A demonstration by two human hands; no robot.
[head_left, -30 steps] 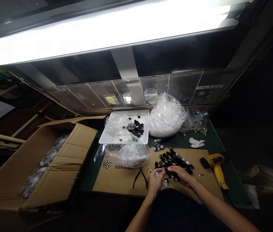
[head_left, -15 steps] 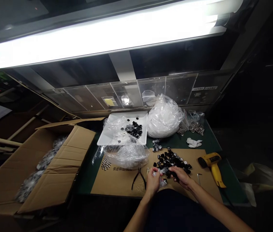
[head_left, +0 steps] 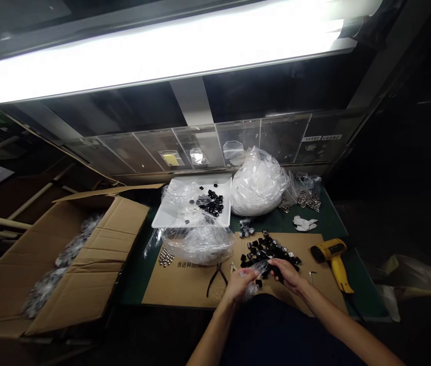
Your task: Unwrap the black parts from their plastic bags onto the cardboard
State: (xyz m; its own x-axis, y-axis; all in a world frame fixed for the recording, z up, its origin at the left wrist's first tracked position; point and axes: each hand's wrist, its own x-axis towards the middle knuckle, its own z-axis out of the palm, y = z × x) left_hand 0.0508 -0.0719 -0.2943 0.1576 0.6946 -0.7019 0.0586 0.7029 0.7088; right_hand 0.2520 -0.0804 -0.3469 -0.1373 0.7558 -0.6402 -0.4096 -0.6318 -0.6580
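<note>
My left hand (head_left: 240, 283) is closed on a small clear plastic bag (head_left: 260, 266), which stretches from its fingers towards the other hand. Part of the plastic hangs below the left fingers. Wrapped around a black object (head_left: 276, 271), my right hand (head_left: 289, 277) has its fingertips at the bag's far end; the object is mostly hidden, so its kind cannot be made out. Just beyond both hands lies a heap of small black parts (head_left: 267, 249), some with silvery faces. One black part (head_left: 258, 283) sits apart, between the hands and my body.
Pliers (head_left: 217, 278) and steel balls (head_left: 166, 257) lie left on the cardboard sheet (head_left: 185, 290). A yellow heat gun (head_left: 335, 259) and a hex key (head_left: 312, 276) are right. Behind stand a white tray (head_left: 158, 218) and a big plastic bag (head_left: 257, 185). A carton (head_left: 97, 274) stands far left.
My left hand has moved slightly left and down, drawing the clear bag out longer between the hands. The right hand stays nearly in place, a little higher.
</note>
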